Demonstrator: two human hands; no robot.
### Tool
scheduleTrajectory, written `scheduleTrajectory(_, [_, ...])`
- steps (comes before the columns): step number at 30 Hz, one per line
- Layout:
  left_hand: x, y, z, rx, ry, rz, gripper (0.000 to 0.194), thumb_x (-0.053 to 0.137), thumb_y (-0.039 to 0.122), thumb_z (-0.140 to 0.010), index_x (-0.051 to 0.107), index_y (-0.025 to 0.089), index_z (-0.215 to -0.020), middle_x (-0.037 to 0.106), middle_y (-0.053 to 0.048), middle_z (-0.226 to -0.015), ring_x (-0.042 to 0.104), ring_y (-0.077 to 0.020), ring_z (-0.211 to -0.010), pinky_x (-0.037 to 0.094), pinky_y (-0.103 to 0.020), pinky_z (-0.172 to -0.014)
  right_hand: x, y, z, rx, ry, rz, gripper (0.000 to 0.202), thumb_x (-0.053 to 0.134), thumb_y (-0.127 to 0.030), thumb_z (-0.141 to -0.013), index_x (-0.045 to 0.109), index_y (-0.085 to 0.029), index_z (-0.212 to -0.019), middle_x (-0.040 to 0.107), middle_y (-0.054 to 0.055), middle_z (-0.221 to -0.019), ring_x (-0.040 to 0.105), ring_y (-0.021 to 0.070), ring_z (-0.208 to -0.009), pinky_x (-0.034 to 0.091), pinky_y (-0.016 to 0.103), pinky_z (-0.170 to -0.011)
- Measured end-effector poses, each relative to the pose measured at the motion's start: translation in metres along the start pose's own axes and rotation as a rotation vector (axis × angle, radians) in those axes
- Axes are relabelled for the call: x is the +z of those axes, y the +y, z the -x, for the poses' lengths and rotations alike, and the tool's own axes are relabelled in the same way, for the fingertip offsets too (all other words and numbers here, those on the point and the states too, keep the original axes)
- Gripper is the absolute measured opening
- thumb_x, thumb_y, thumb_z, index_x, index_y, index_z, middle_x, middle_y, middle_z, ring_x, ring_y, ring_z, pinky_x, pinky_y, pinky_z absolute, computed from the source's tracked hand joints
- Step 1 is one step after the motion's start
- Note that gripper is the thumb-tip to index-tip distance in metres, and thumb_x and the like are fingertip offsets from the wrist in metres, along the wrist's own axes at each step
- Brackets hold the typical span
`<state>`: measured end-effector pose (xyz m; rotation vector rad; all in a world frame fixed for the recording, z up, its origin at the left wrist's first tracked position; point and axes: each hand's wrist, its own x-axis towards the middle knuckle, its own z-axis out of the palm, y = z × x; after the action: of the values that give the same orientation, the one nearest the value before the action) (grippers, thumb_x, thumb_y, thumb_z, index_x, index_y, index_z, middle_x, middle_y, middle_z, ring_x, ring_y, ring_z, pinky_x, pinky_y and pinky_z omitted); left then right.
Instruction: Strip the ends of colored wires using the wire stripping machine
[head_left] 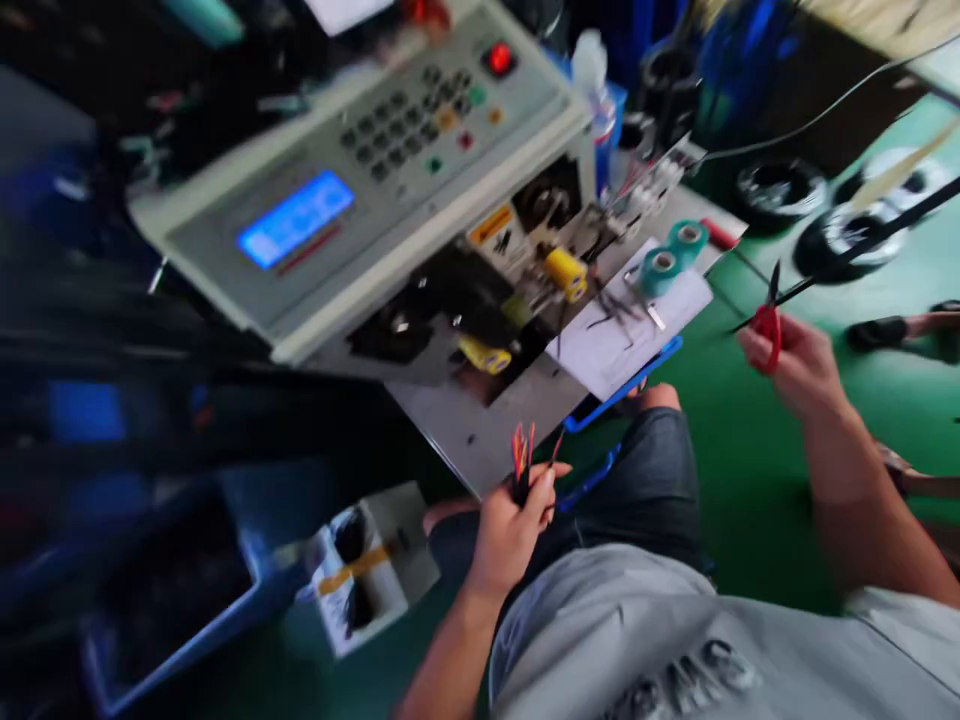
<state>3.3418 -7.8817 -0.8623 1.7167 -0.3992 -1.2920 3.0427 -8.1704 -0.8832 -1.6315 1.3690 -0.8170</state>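
Observation:
My left hand (517,520) is closed around a bundle of black cables (520,486) whose red, orange and yellow wire ends (521,445) stick up above the fingers. It is just in front of the metal plate (480,440) of a machine. Out to the right, over the green floor, my right hand (802,365) grips scissors (769,325) by their red handles, and the blades look parted. A grey wire-processing machine (360,190) with a lit blue display (296,220) and keypad stands ahead of me. Motion blur softens the picture.
On the plate lie a paper sheet (600,365), teal rolls (661,268) and tools. Yellow cylinders (566,270) sit on the machine's front. A white box (360,580) and blue crate (180,640) stand at lower left. Cable coils (780,190) lie at right, near another person's foot (877,332).

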Motion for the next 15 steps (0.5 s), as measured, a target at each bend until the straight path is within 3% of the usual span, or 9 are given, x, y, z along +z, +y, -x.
scheduleTrajectory(3, [-0.008,-0.005,0.009,0.032,-0.006,-0.009,0.050,0.078,0.062,-0.090,0.084,0.014,-0.102,0.052,0.002,-0.065,0.047,-0.0085,-0.055,0.036,-0.019,-0.049,0.061,-0.001,0.105,0.092,-0.410,-0.222,0.042,0.085,-0.058,-0.085,0.073,-0.022,-0.102,0.069,0.005,-0.087,0.063,0.0187,-0.075,0.051,0.032,-0.071])
scheduleTrajectory(6, [-0.012,-0.011,0.022,0.054,-0.026,-0.005,0.045,0.077,0.058,-0.093,0.085,0.015,-0.103,0.052,0.002,-0.065,0.046,-0.0081,-0.054,0.037,-0.019,-0.048,0.119,-0.021,0.175,0.157,-0.718,-0.328,0.046,0.082,-0.060,-0.088,0.072,-0.020,-0.107,0.070,0.004,-0.088,0.062,0.0190,-0.079,0.053,0.032,-0.075])
scheduleTrajectory(9, [-0.016,-0.015,0.032,0.071,-0.029,-0.006,0.043,0.077,0.056,-0.093,0.085,0.015,-0.102,0.051,0.003,-0.065,0.046,-0.0078,-0.053,0.037,-0.019,-0.047,0.148,-0.040,0.195,0.200,-0.867,-0.379,0.048,0.082,-0.062,-0.086,0.064,-0.018,-0.091,0.062,0.000,-0.078,0.052,0.0143,-0.070,0.046,0.027,-0.065])
scheduleTrajectory(12, [-0.023,-0.020,0.038,0.091,-0.023,-0.057,0.042,0.074,0.055,-0.096,0.084,0.015,-0.105,0.055,0.002,-0.066,0.049,-0.0089,-0.054,0.039,-0.019,-0.048,0.154,-0.051,0.195,0.145,-0.950,-0.299,0.051,0.082,-0.062,-0.084,0.055,-0.019,-0.080,0.050,-0.004,-0.071,0.041,0.0114,-0.066,0.036,0.024,-0.058])
scheduleTrajectory(15, [-0.030,-0.023,0.042,0.142,-0.018,-0.168,0.040,0.069,0.052,-0.101,0.084,0.016,-0.108,0.062,-0.001,-0.070,0.054,-0.0110,-0.058,0.042,-0.020,-0.051,0.157,-0.057,0.194,0.105,-1.011,-0.195,0.045,0.076,-0.055,-0.087,0.052,-0.019,-0.076,0.048,-0.005,-0.069,0.038,0.0110,-0.064,0.031,0.024,-0.056])
